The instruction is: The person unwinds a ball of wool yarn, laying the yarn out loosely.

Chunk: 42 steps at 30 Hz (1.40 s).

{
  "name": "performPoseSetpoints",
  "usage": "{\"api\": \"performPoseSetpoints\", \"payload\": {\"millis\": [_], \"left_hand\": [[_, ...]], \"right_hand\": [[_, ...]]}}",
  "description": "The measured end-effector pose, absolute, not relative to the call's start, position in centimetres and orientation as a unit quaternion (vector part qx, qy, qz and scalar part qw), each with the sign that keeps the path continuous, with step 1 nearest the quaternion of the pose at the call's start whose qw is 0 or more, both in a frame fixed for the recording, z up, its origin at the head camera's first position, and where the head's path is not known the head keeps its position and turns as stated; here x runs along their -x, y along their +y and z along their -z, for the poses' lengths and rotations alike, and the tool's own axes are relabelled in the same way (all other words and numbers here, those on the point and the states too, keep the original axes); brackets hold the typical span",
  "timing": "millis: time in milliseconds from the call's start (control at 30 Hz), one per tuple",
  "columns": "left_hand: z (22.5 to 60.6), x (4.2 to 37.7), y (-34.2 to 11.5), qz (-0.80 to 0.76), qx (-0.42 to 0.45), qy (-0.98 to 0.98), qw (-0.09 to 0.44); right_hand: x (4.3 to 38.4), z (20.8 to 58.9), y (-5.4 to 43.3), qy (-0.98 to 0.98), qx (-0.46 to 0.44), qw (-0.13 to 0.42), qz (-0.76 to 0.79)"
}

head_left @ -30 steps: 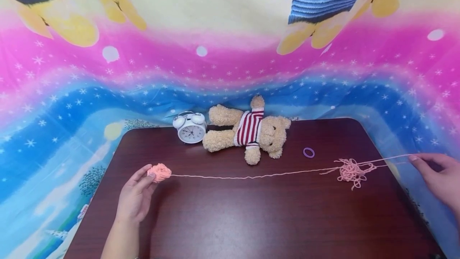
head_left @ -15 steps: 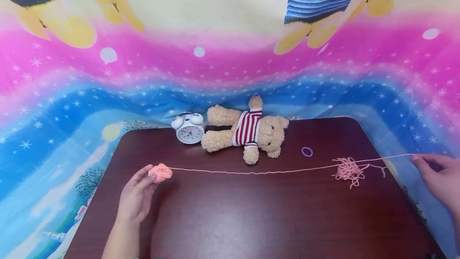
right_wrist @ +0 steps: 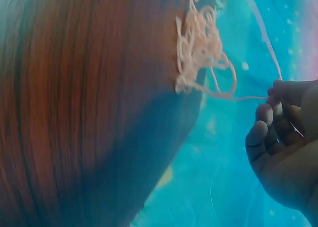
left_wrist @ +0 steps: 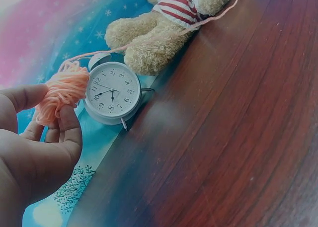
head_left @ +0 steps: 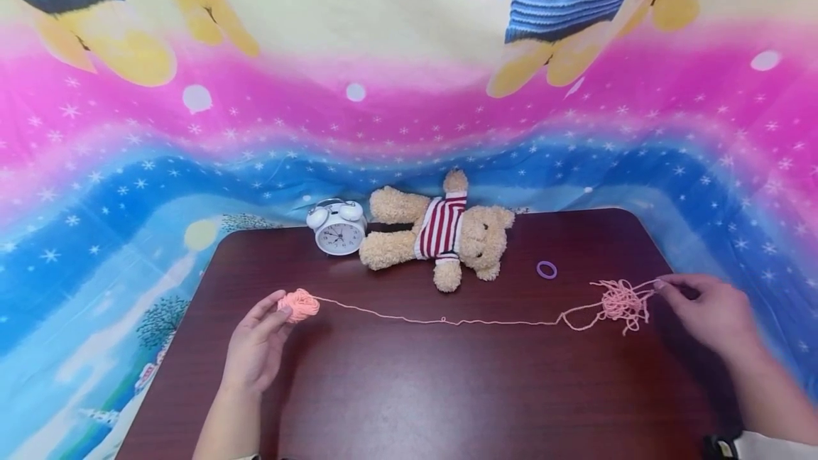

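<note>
My left hand (head_left: 257,346) holds a small ball of peach yarn (head_left: 299,305) above the table's left part. In the left wrist view, thumb and fingers pinch the wound yarn (left_wrist: 64,90) from both sides. One strand (head_left: 409,319) runs slackly from the ball across the table to a loose tangle of the same yarn (head_left: 621,302). On the right, my right hand (head_left: 712,314) is beside the tangle. Its thumb and index finger pinch a strand of yarn; in the right wrist view the hand (right_wrist: 285,137) holds it a little apart from the tangle (right_wrist: 201,43).
A white twin-bell alarm clock (head_left: 339,233) stands at the back of the dark wooden table (head_left: 447,389). Beside it lies a teddy bear (head_left: 441,229) in a striped shirt. A purple ring (head_left: 546,270) lies left of and behind the tangle. A printed cloth (head_left: 409,119) hangs behind.
My right hand has come left from beyond the table's edge to the tangle. My left hand has shifted slightly right with the ball. The strand between ball and tangle has gone slacker.
</note>
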<state>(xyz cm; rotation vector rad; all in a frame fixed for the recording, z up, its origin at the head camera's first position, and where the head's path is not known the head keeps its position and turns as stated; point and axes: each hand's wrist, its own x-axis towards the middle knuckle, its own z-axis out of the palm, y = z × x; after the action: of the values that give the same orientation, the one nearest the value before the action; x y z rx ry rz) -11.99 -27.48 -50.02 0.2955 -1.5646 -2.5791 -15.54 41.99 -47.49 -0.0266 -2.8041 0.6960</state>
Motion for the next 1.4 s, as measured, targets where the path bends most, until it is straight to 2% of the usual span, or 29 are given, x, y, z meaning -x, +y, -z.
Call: {"api": "performPoseSetpoints", "payload": {"millis": [467, 900, 1400], "left_hand": [[50.3, 12.4, -26.6, 0.847, -0.111, -0.517, 0.051], [50.3, 12.6, -26.1, 0.842, -0.112, -0.527, 0.043], [50.4, 12.7, -25.7, 0.84, -0.111, -0.53, 0.043]], "right_hand": [[16.9, 48.8, 38.7, -0.967, -0.037, 0.073, -0.242], [17.1, 49.0, 37.2, -0.961, -0.048, 0.059, -0.267], [17.7, 48.4, 35.3, -0.946, -0.075, 0.136, -0.284]]}}
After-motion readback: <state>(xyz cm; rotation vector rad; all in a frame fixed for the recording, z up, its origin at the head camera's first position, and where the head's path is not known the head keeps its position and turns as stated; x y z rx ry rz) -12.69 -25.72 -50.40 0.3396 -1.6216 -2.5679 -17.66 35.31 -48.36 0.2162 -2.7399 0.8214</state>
